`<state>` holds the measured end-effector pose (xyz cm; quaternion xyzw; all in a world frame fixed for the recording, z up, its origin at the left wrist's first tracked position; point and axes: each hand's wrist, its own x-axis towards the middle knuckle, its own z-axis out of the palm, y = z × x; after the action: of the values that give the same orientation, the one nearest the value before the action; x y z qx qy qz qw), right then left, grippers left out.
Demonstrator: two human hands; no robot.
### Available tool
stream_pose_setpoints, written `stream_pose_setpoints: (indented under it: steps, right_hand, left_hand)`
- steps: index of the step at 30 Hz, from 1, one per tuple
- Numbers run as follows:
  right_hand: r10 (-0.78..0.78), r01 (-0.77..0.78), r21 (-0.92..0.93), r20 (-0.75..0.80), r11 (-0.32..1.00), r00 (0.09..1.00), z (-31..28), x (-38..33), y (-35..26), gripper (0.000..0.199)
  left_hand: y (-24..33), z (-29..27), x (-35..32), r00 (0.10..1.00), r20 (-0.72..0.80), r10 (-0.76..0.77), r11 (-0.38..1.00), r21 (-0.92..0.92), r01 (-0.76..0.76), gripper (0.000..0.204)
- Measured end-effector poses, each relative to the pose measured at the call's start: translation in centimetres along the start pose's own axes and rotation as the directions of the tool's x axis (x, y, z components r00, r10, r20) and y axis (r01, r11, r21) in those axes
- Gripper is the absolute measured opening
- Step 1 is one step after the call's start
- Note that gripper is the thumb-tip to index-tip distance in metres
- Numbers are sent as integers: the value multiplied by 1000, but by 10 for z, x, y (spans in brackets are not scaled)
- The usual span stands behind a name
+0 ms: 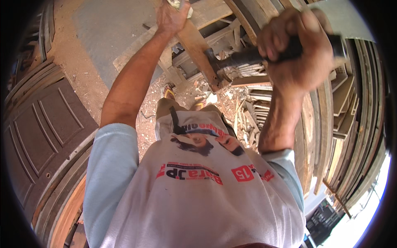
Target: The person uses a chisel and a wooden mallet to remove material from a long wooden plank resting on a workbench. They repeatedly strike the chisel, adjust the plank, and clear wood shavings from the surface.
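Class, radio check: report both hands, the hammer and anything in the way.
Right hand gripping black-handled hammer. Left hand by pale item at far end of plank, grip unclear. Hammer head beside plank, contact unclear. Wood scraps scattered below.

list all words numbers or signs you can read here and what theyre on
Pale shirt: red and black lettering, not transcribed here
Red square on its chest: white number, not transcribed
Pale item at the left hand: any print too small to read
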<state>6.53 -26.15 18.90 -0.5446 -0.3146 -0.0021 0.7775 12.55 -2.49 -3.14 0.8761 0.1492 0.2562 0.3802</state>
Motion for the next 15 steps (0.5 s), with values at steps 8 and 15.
stream_pose_setpoints:
  steps: [8,15]
  right_hand:
    - [-91,92,57,-15,994,996,-2,-33,-16,29]
    - [141,-140,26,-60,990,988,4,16,4,30]
  left_hand:
    - [-2,1,13,996,-74,46,999,0,-46,50]
    - [0,-7,3,998,-44,38,999,-30,-39,45]
